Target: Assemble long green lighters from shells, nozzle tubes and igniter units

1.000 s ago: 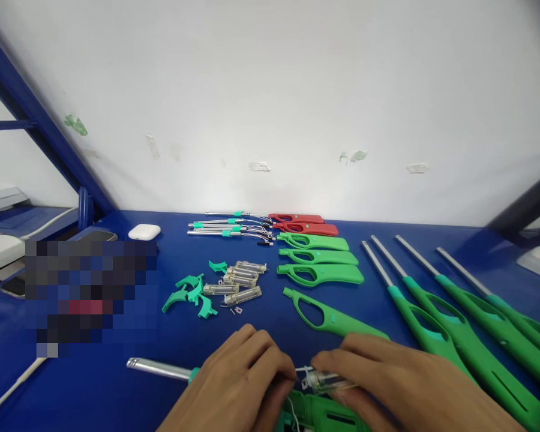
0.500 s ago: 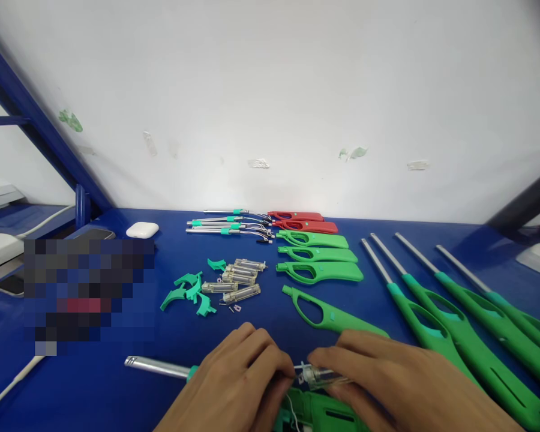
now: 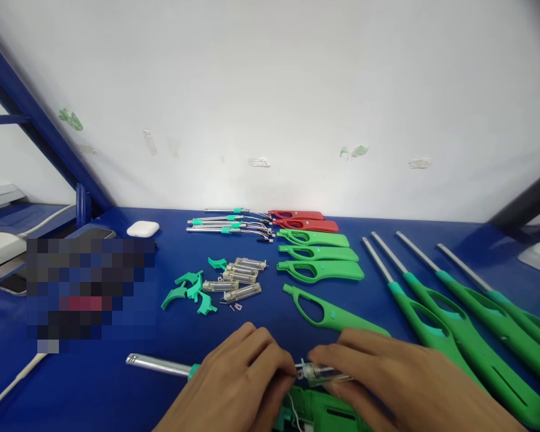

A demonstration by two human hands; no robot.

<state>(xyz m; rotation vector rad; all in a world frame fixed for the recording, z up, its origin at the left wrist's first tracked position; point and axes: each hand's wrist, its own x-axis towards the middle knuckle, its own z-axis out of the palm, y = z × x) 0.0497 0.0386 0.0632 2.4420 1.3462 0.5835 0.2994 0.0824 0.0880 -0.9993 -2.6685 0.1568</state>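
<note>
My right hand [image 3: 382, 372] grips a clear fuel tank [image 3: 317, 374] between thumb and fingers, just above an open green handle shell [image 3: 328, 411]. My left hand [image 3: 247, 378] is closed at the tank's left end, around a thin white tube or wire; its fingertips are partly hidden. A metal tube [image 3: 159, 364] with a teal collar sticks out to the left from under my left hand. A white wire [image 3: 293, 411] curves down into the shell. Behind my right hand lies a single green handle half [image 3: 333, 313].
Several clear tanks [image 3: 243, 292] and teal triggers [image 3: 194, 287] lie mid-table. Behind are metal rods with wires [image 3: 225, 230], green handles [image 3: 319, 271] and red handles [image 3: 306, 225]. Whole green lighters [image 3: 459, 324] lie right. At left are a white case [image 3: 143, 229] and a cable [image 3: 13, 381].
</note>
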